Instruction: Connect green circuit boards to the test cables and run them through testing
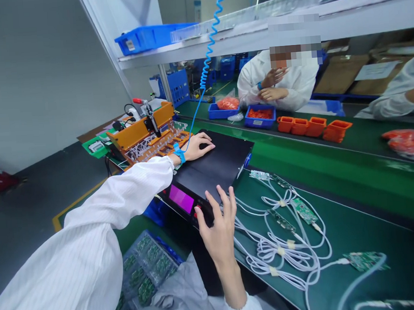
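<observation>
White sleeve (91, 235) reaching; left hand (198, 147) resting half-curled, empty, atop black box's (208, 171) far end; right hand (218, 230) hovering spread, empty, nearer its screen (182, 198).

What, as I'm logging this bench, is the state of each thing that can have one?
Screen: lit, pink.
Left hand: open, resting on black box.
Right hand: open, near the screen.
Blue cord: coiled above, straighter near the wristband.
Cables: looped, tied.
Middle green board: plugged in.
Labelled blue bin: open, holding orange pieces.
Clamp: too small to tell.
</observation>
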`<control>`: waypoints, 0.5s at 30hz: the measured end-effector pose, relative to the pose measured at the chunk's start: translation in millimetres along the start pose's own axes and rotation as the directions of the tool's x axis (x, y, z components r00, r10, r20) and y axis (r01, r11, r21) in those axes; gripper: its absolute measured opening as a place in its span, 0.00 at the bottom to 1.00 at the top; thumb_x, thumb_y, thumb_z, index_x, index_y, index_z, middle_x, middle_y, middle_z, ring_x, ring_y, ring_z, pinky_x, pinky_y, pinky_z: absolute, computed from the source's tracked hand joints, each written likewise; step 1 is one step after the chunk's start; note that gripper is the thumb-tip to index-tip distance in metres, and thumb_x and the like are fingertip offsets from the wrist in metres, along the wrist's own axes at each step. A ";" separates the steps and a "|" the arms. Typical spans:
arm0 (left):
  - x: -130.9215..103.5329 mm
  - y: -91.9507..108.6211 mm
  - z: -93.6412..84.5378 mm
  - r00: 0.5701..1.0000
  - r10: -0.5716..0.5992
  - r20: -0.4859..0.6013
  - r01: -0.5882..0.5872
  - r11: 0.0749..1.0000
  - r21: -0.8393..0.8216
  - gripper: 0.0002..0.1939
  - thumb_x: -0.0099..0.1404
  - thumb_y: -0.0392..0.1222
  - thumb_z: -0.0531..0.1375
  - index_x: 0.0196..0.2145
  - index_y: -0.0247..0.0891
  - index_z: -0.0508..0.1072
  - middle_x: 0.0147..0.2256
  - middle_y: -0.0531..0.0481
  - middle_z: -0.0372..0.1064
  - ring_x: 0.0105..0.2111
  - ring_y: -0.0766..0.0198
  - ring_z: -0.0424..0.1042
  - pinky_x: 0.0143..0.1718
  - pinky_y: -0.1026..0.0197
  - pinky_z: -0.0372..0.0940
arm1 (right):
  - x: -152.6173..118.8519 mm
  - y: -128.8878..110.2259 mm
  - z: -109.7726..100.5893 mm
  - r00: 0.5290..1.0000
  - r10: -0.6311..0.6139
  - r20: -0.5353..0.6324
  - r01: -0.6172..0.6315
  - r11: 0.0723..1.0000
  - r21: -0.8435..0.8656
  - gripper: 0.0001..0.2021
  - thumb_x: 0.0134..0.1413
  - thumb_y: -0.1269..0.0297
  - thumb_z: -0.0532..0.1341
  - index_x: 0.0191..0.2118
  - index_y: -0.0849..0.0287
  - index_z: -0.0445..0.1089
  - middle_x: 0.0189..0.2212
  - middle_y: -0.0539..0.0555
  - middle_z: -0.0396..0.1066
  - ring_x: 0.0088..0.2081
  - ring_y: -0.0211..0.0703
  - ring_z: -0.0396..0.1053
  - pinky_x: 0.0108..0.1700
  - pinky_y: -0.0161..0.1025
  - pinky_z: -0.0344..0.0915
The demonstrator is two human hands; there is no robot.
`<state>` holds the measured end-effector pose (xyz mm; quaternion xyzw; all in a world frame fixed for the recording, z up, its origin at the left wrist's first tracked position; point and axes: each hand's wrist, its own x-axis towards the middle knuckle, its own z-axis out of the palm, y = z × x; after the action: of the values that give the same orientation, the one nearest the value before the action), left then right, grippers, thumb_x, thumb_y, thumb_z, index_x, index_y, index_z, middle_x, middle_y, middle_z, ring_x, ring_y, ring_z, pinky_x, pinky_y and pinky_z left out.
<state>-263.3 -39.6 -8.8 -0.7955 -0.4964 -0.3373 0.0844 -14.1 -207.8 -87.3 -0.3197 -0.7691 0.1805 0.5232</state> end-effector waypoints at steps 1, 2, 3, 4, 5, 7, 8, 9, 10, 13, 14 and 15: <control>-0.1 0.1 0.2 1.000 -0.001 -0.003 0.001 1.000 0.000 0.12 0.72 0.47 0.63 0.39 0.38 0.83 0.44 0.42 0.77 0.45 0.58 0.78 0.52 0.53 0.73 | 0.1 0.2 -1.3 1.000 -0.005 0.004 0.005 1.000 -0.005 0.21 0.69 0.62 0.63 0.64 0.55 0.67 0.69 0.63 0.60 0.76 0.63 0.44 0.69 0.70 0.59; -0.1 0.3 0.4 1.000 0.000 -0.007 0.000 1.000 -0.002 0.12 0.72 0.47 0.63 0.39 0.38 0.83 0.44 0.42 0.77 0.45 0.58 0.78 0.51 0.53 0.73 | 0.1 0.1 -2.2 1.000 -0.006 0.007 0.006 1.000 -0.007 0.21 0.69 0.63 0.62 0.64 0.55 0.67 0.69 0.62 0.60 0.76 0.63 0.44 0.69 0.71 0.59; -0.2 0.4 0.5 1.000 0.003 -0.009 -0.003 1.000 -0.003 0.12 0.72 0.47 0.63 0.39 0.38 0.83 0.44 0.42 0.77 0.45 0.57 0.79 0.51 0.53 0.73 | 0.1 0.0 -2.8 1.000 -0.006 0.007 0.006 1.000 -0.005 0.21 0.69 0.63 0.62 0.64 0.55 0.67 0.69 0.62 0.60 0.76 0.63 0.44 0.68 0.71 0.59; -0.2 0.6 0.6 1.000 0.004 -0.009 -0.004 1.000 -0.005 0.12 0.72 0.47 0.63 0.39 0.37 0.83 0.44 0.41 0.77 0.45 0.57 0.79 0.51 0.52 0.73 | 0.0 -0.3 -3.1 1.000 -0.004 0.006 0.004 1.000 -0.001 0.20 0.70 0.63 0.61 0.64 0.55 0.67 0.69 0.62 0.60 0.76 0.63 0.43 0.68 0.72 0.59; -0.2 0.7 0.6 1.000 0.003 -0.008 -0.003 1.000 -0.005 0.12 0.72 0.47 0.63 0.39 0.37 0.83 0.44 0.41 0.77 0.45 0.57 0.79 0.51 0.52 0.73 | -0.1 -0.6 -3.0 1.000 -0.001 0.005 0.001 1.000 0.003 0.20 0.70 0.64 0.61 0.64 0.55 0.67 0.69 0.62 0.60 0.76 0.63 0.43 0.68 0.72 0.59; -0.2 0.9 0.5 1.000 -0.004 -0.001 0.004 1.000 -0.005 0.12 0.72 0.47 0.63 0.40 0.37 0.83 0.44 0.41 0.77 0.45 0.57 0.79 0.51 0.51 0.73 | -0.1 -0.9 -2.5 1.000 0.004 0.003 -0.004 1.000 0.010 0.20 0.70 0.65 0.61 0.64 0.55 0.68 0.69 0.63 0.60 0.76 0.63 0.43 0.69 0.71 0.59; -0.2 1.0 0.4 1.000 -0.009 0.001 0.009 1.000 -0.004 0.12 0.72 0.47 0.63 0.40 0.37 0.83 0.45 0.41 0.77 0.44 0.57 0.79 0.51 0.51 0.73 | 0.0 -0.9 -2.2 1.000 0.006 0.001 -0.006 1.000 0.012 0.19 0.70 0.65 0.60 0.64 0.55 0.68 0.69 0.62 0.60 0.76 0.62 0.43 0.69 0.71 0.59; -0.2 1.0 0.3 1.000 -0.014 0.001 0.014 1.000 -0.004 0.12 0.72 0.47 0.63 0.40 0.37 0.83 0.45 0.41 0.77 0.44 0.57 0.79 0.51 0.51 0.73 | 0.1 -0.9 -1.9 1.000 0.006 -0.001 -0.006 1.000 0.014 0.19 0.70 0.65 0.60 0.64 0.55 0.68 0.69 0.62 0.60 0.76 0.62 0.43 0.69 0.71 0.59; -0.2 1.1 0.2 1.000 -0.017 0.001 0.017 1.000 -0.003 0.12 0.72 0.47 0.63 0.39 0.37 0.83 0.45 0.41 0.77 0.44 0.57 0.79 0.51 0.51 0.73 | 0.3 -0.7 -1.6 1.000 0.004 -0.004 -0.004 1.000 0.015 0.19 0.71 0.66 0.59 0.64 0.55 0.68 0.69 0.62 0.61 0.76 0.62 0.43 0.69 0.71 0.59; -0.3 0.9 0.1 1.000 -0.016 0.000 0.016 1.000 -0.001 0.12 0.72 0.47 0.63 0.40 0.37 0.83 0.45 0.41 0.77 0.45 0.57 0.79 0.52 0.51 0.73 | 0.7 0.2 -1.2 1.000 -0.002 -0.013 0.003 1.000 0.019 0.19 0.71 0.66 0.59 0.64 0.54 0.68 0.69 0.62 0.61 0.76 0.62 0.44 0.68 0.71 0.60; -0.3 0.8 0.2 1.000 -0.011 -0.001 0.011 1.000 -0.003 0.12 0.72 0.47 0.63 0.40 0.37 0.83 0.45 0.41 0.77 0.45 0.57 0.79 0.52 0.51 0.73 | 0.8 0.6 -1.0 1.000 -0.003 -0.012 0.003 1.000 0.020 0.19 0.71 0.66 0.59 0.64 0.54 0.68 0.69 0.62 0.61 0.76 0.62 0.44 0.69 0.71 0.60; -0.3 0.6 0.2 1.000 -0.004 -0.004 0.004 1.000 -0.006 0.12 0.72 0.47 0.63 0.40 0.37 0.83 0.45 0.41 0.77 0.45 0.57 0.79 0.51 0.51 0.73 | 0.8 0.9 -0.9 1.000 -0.003 -0.010 0.004 1.000 0.020 0.19 0.71 0.66 0.59 0.64 0.54 0.68 0.69 0.62 0.61 0.76 0.62 0.44 0.69 0.71 0.59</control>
<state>-262.8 -40.0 -9.1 -0.7941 -0.4966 -0.3406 0.0823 -13.2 -206.7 -87.0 -0.3139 -0.7650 0.1858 0.5307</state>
